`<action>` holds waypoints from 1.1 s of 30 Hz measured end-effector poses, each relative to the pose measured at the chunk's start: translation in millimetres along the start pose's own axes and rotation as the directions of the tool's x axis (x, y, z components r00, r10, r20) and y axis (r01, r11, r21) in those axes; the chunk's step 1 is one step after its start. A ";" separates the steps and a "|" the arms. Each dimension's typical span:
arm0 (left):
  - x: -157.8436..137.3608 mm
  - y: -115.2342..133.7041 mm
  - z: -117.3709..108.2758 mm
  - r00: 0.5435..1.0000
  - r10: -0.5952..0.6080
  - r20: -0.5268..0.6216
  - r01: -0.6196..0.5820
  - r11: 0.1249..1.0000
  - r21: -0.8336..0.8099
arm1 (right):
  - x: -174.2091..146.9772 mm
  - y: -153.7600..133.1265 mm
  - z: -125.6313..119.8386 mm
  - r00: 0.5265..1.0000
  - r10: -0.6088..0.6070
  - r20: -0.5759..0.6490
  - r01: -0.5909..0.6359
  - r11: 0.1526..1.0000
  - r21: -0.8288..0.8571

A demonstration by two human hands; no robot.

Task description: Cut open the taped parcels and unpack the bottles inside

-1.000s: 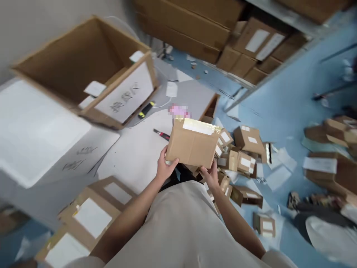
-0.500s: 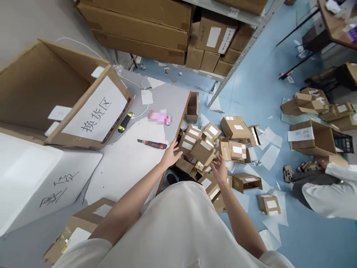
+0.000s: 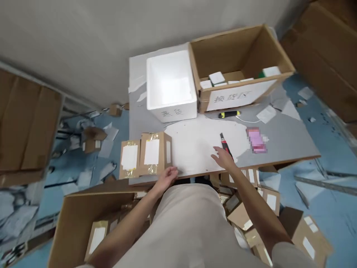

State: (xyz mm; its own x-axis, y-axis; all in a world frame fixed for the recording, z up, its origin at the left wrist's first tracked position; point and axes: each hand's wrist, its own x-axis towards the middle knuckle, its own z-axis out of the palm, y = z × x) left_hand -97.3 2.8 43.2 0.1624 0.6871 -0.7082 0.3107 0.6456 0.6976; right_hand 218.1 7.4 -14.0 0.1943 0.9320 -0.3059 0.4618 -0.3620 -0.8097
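My left hand [image 3: 167,178] is at the front edge of the table, fingers loosely curled and holding nothing. Beside it stand a taped cardboard box [image 3: 152,153] with a white label and a smaller labelled box [image 3: 129,158]. My right hand [image 3: 224,158] is over the table, empty, with its fingers apart. It is nearest to a red and black utility knife [image 3: 225,146], whose handle end it partly hides. Whether it touches the knife I cannot tell. Farther back lies a yellow and black cutter [image 3: 229,114].
At the table's back stand a white foam box [image 3: 172,111] and a large carton [image 3: 242,95] holding small white boxes. A pink item [image 3: 256,140], blurred, lies right. Below left is a big open carton [image 3: 72,223] with boxes inside; more boxes [image 3: 267,201] litter the floor at right.
My view has turned left from the floor pile to the table. Both hands have left the pile of boxes; the two labelled boxes now show in full on the table.
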 end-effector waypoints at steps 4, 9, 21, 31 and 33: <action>-36.0 -44.9 -41.5 0.956 -0.274 -0.106 0.225 0.914 -0.338 | 83.2 -91.8 78.0 0.937 -0.232 0.262 0.230 0.972 0.041; -21.3 -44.5 -46.8 0.939 -0.225 -0.261 0.053 0.843 -0.535 | 126.9 -165.7 170.2 0.833 -0.416 0.364 0.383 0.910 0.162; 5.5 -24.0 -15.0 0.964 0.047 -0.260 -0.137 0.930 -0.340 | 20.0 -78.6 61.1 0.978 -0.178 -0.107 0.192 0.971 0.141; 66.0 -8.8 -1.3 0.926 0.365 -0.093 -0.371 0.927 -0.062 | -58.5 7.1 35.8 0.988 0.053 -0.144 0.008 0.919 0.394; 67.0 -19.3 -7.5 0.922 0.381 -0.064 -0.384 0.923 -0.037 | -54.0 14.5 37.8 0.994 0.073 -0.086 -0.035 0.926 0.377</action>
State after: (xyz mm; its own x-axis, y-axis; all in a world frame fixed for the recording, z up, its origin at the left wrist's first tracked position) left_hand -99.4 38.9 -16.9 0.2087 0.9009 -0.3805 0.1896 0.3444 0.9195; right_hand 181.6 -47.7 -28.1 0.3011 0.8983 -0.3199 0.0947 -0.3620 -0.9274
